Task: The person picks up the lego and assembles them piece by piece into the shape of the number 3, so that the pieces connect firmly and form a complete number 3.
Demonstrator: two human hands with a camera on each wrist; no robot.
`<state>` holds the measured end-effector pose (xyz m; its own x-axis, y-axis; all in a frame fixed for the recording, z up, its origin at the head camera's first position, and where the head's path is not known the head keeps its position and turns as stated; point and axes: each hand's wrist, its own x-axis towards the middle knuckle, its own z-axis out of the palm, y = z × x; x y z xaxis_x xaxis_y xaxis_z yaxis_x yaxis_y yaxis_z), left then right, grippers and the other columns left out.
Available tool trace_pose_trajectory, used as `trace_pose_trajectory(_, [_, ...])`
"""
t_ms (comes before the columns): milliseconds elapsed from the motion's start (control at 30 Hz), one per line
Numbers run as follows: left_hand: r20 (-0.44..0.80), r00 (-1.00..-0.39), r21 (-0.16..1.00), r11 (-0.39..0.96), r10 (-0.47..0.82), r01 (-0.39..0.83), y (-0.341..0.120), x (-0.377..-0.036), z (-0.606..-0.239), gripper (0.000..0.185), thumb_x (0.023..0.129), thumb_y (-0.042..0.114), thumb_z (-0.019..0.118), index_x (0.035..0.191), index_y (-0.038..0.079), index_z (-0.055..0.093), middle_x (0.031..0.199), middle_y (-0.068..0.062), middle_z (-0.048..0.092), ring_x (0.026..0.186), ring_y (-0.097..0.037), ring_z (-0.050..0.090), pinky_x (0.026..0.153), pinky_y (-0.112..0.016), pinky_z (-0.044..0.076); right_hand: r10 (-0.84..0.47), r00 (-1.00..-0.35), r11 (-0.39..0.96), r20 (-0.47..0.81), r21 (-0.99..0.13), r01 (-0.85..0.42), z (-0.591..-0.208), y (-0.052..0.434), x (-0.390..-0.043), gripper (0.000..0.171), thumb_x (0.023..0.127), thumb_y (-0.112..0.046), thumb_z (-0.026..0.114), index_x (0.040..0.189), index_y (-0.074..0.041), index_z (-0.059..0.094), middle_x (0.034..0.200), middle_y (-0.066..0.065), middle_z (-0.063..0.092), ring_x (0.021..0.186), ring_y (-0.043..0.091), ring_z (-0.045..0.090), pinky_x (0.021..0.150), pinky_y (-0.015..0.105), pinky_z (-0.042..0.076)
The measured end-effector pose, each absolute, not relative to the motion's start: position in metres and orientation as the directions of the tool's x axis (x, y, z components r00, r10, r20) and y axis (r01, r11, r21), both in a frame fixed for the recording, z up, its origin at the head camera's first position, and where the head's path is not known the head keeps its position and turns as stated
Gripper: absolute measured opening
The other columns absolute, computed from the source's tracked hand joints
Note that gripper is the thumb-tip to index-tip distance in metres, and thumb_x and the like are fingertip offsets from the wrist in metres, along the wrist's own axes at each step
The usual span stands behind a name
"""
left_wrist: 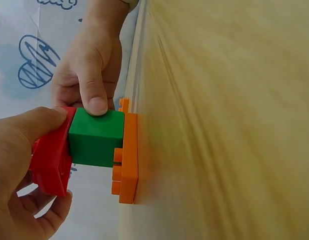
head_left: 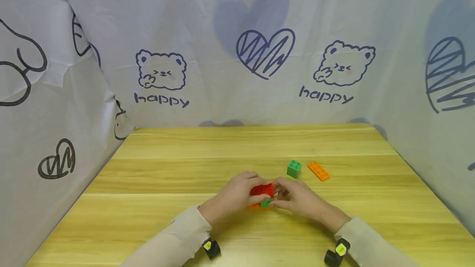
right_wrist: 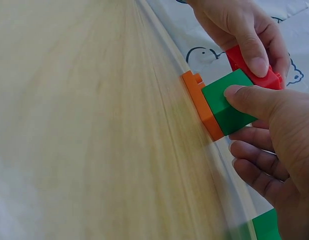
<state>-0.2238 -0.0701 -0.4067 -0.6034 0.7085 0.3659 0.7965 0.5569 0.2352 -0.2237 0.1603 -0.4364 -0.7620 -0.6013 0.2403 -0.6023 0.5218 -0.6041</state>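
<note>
Red brick lies at 5 o'clock in the head view, pinched between the left hand's thumb and fingers; loose green block and loose orange strip lie nearby, towards 2 o'clock of it. Left wrist view: green brick has the tilted red brick at 9 o'clock, orange plate at 3 o'clock; seating unclear. Right wrist view: right hand is half closed about the green brick, thumb on its face, far-side finger contact hidden.
</note>
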Motion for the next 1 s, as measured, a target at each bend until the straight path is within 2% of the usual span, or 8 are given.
trace_pose_trajectory(167, [0.370,-0.590,0.203,0.557,0.718,0.805,-0.0674,-0.2228,-0.4046,0.034,0.092,0.035,0.069,0.114,0.009,0.071,0.100,0.001,0.065,0.087,-0.010,0.057,0.071,-0.013,0.046,-0.601,-0.762,0.522,0.243,-0.603,-0.604,-0.4369,0.1615,-0.2240,0.034,0.086,-0.034,0.076,0.113,-0.020,0.060,0.100,-0.013,0.066,0.083,0.005,0.063,0.074,0.025,0.054])
trace_pose_trajectory(433, [0.347,-0.577,0.089,0.587,0.739,0.805,-0.0645,-0.2187,-0.4010,0.033,0.092,0.035,0.070,0.112,0.009,0.071,0.098,0.001,0.064,0.084,-0.011,0.056,0.070,-0.015,0.046,-0.601,-0.772,0.527,0.207,-0.624,-0.577,-0.4362,0.1627,-0.2232,0.034,0.088,-0.037,0.073,0.114,-0.020,0.059,0.102,-0.011,0.065,0.084,0.004,0.063,0.075,0.025,0.054])
trace_pose_trajectory(733, [0.351,-0.578,0.130,0.573,0.737,0.809,-0.0686,-0.2197,-0.4041,0.038,0.089,0.033,0.073,0.118,0.009,0.070,0.100,0.000,0.064,0.083,-0.012,0.055,0.069,-0.015,0.045,-0.603,-0.771,0.522,0.206,-0.628,-0.576,-0.4379,0.1613,-0.2240,0.034,0.088,-0.038,0.073,0.113,-0.020,0.059,0.102,-0.012,0.066,0.083,0.003,0.063,0.075,0.025,0.054])
trace_pose_trajectory(1000, [0.341,-0.576,0.159,0.559,0.743,0.814,-0.0731,-0.2225,-0.4052,0.039,0.092,0.035,0.069,0.123,0.010,0.068,0.110,-0.001,0.065,0.095,-0.015,0.059,0.080,-0.022,0.049,-0.606,-0.762,0.512,0.225,-0.623,-0.592,-0.4387,0.1608,-0.2252,0.036,0.087,-0.038,0.073,0.114,-0.020,0.059,0.103,-0.010,0.066,0.085,0.004,0.064,0.075,0.024,0.054])
